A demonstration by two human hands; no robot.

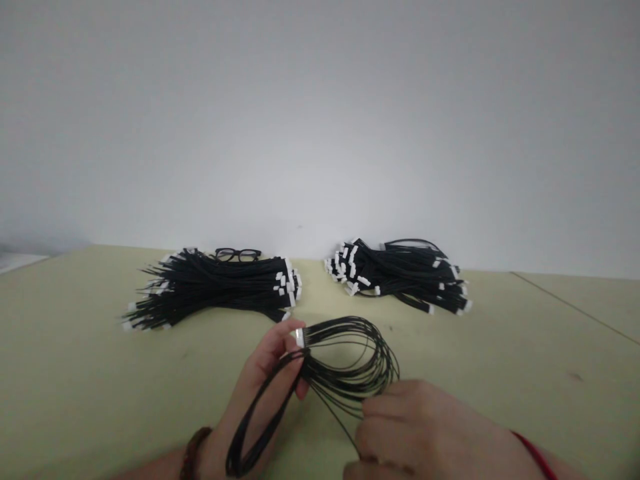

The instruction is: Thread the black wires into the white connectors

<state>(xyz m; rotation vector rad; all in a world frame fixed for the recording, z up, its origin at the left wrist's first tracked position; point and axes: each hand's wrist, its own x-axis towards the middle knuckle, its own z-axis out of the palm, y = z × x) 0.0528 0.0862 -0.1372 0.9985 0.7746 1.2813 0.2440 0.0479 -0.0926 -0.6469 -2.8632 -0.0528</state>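
Note:
My left hand (273, 377) is closed on a looped wire harness (345, 373) of many thin black wires, near the middle front of the table. A white connector (300, 337) on the harness shows at my left fingertips. One bunch of its wires loops down over my left wrist, and a wider loop fans out to the right. My right hand (410, 430) is closed at the lower right of that loop, with a thin black wire running into its fingers. The wire's far end is hidden by my right hand.
At the back left lies a pile of black wire harnesses (215, 283) with white connectors. Behind it rest black-framed glasses (238, 255). A second pile of harnesses (400, 270) lies at the back right. A pale wall (320, 133) rises behind the yellowish table (500, 360). A seam crosses the table at right.

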